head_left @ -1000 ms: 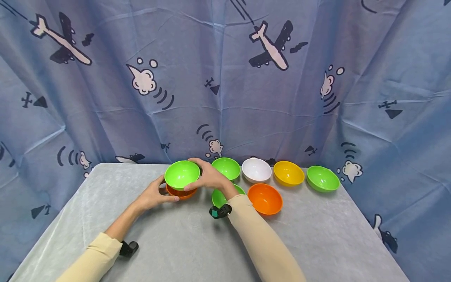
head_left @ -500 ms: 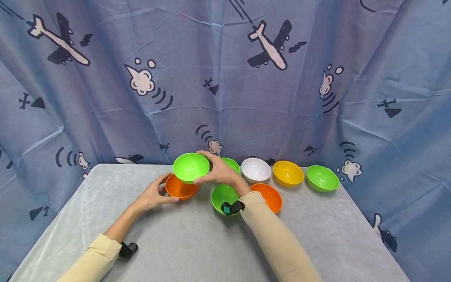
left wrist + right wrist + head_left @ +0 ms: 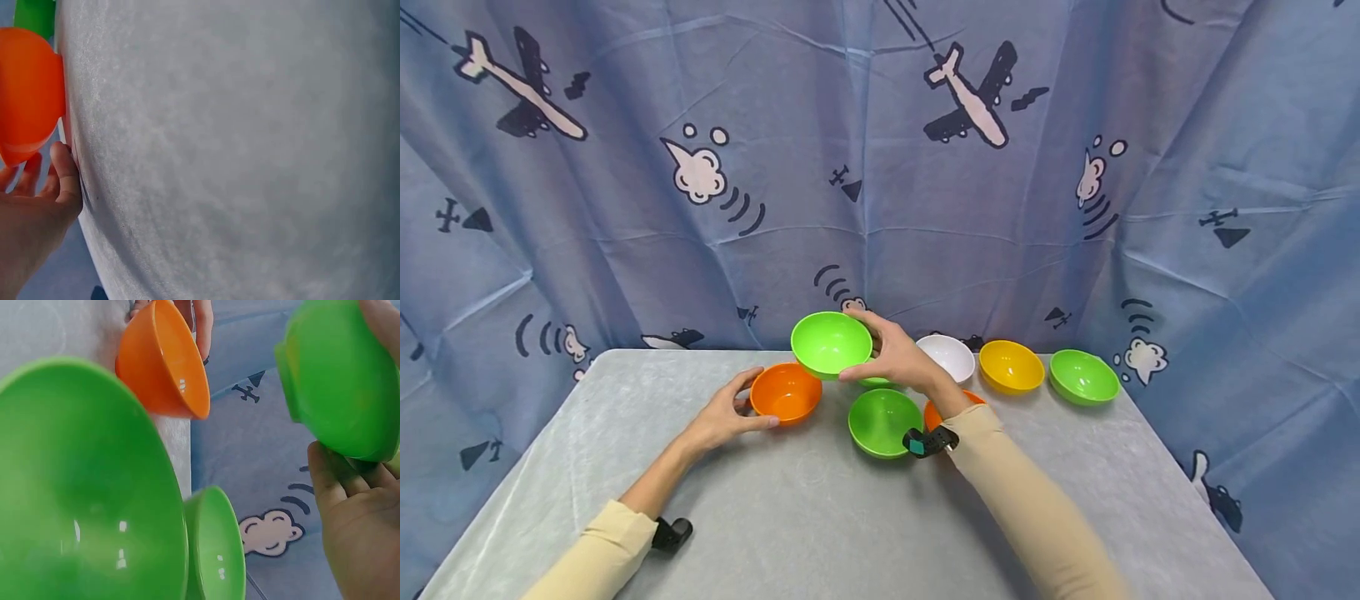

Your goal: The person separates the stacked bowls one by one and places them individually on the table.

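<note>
My right hand (image 3: pixel 898 354) grips a light green bowl (image 3: pixel 829 343) by its right side and holds it in the air above the table; in the right wrist view this bowl (image 3: pixel 344 381) is seen from its outside. My left hand (image 3: pixel 726 408) has its thumb and fingers around the left side of an orange bowl (image 3: pixel 785 393) that stands upright on the table. In the left wrist view, the fingers lie at the edge of that orange bowl (image 3: pixel 28 90). Below the raised bowl, a green bowl (image 3: pixel 874 382) at the back is mostly hidden.
A darker green bowl (image 3: pixel 883 422) stands in front, beside a second orange bowl (image 3: pixel 958 404) partly hidden by the right wrist. Along the back stand a white bowl (image 3: pixel 951 357), a yellow bowl (image 3: pixel 1011 367) and a green bowl (image 3: pixel 1082 377). A patterned curtain (image 3: pixel 775 167) hangs behind the table (image 3: pixel 790 517).
My right hand has lifted the light green bowl up off the orange bowl and carried it rightward. My left hand has stayed at the orange bowl, whose inside is now uncovered.
</note>
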Motion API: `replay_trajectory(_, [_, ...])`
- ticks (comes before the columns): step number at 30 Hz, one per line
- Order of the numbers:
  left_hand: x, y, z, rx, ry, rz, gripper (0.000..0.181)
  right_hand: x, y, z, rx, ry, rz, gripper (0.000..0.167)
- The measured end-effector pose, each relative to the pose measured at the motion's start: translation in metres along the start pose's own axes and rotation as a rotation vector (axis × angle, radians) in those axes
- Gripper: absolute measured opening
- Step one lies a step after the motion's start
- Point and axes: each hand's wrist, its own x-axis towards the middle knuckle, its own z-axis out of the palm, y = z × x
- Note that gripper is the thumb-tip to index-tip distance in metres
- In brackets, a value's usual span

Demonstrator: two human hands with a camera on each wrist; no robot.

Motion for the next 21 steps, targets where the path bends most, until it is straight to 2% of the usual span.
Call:
replay_trajectory(4, [0.000,0.000,0.001,0.003,0.004,-0.010,0.093,-0.011,-0.004,-0.012,0.048,0.015,-0.027,0.092])
replay_trajectory(6, [-0.001,0.006,0.001,-0.006,0.002,-0.007,0.092,-0.018,-0.006,-0.019,0.054,0.029,-0.028,0.090])
replay_trajectory(11, [-0.001,0.007,0.001,-0.005,-0.003,-0.009,0.090,-0.042,-0.011,-0.042,-0.027,0.075,0.013,0.089])
replay_trajectory(13, [0.000,0.001,0.001,0.006,-0.002,-0.012,0.090,-0.052,-0.012,-0.052,-0.066,0.087,0.018,0.090])
replay_trajectory(19, [-0.001,0.000,0.000,0.024,-0.010,-0.028,0.090,-0.081,-0.010,-0.082,-0.092,0.138,0.027,0.092])
replay_trajectory(21, [-0.001,-0.001,-0.001,0.022,-0.006,-0.040,0.090,-0.090,-0.011,-0.092,-0.141,0.173,0.035,0.093])
